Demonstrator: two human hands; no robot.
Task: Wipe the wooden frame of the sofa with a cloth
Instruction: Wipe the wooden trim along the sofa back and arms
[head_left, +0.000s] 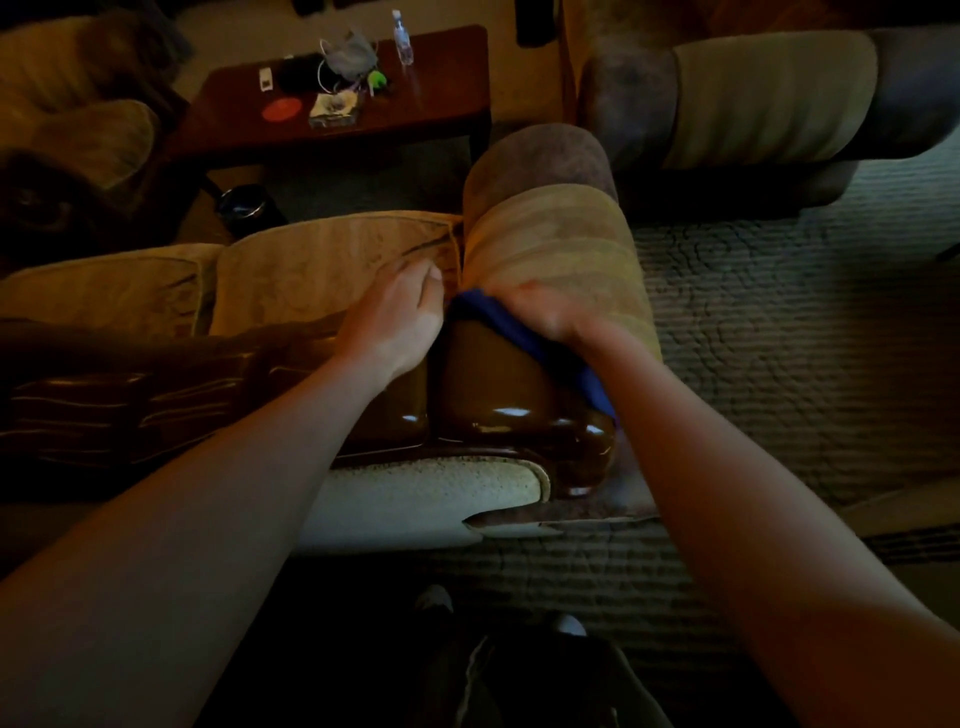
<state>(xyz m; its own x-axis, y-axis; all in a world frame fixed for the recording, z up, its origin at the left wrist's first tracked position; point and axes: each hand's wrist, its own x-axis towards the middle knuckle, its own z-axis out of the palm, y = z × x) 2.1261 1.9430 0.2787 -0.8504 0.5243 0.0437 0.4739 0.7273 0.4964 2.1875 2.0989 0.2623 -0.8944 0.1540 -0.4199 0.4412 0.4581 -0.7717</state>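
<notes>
At frame centre my left hand (400, 312) rests with loose fingers on the seat cushion (311, 270) beside the armrest (550, 234). Just right, my right hand (540, 312) clutches the blue cloth (519, 332) against the glossy wooden frame (493, 384), at its upper edge. Carpet (779, 312) lies open at right.

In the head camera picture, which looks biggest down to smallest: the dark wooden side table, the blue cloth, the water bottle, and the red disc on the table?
1. Wooden side table, plainly largest.
2. Blue cloth, though nearer the camera and partly hidden under the right hand.
3. Water bottle and red disc look about alike; too close to rank.
</notes>
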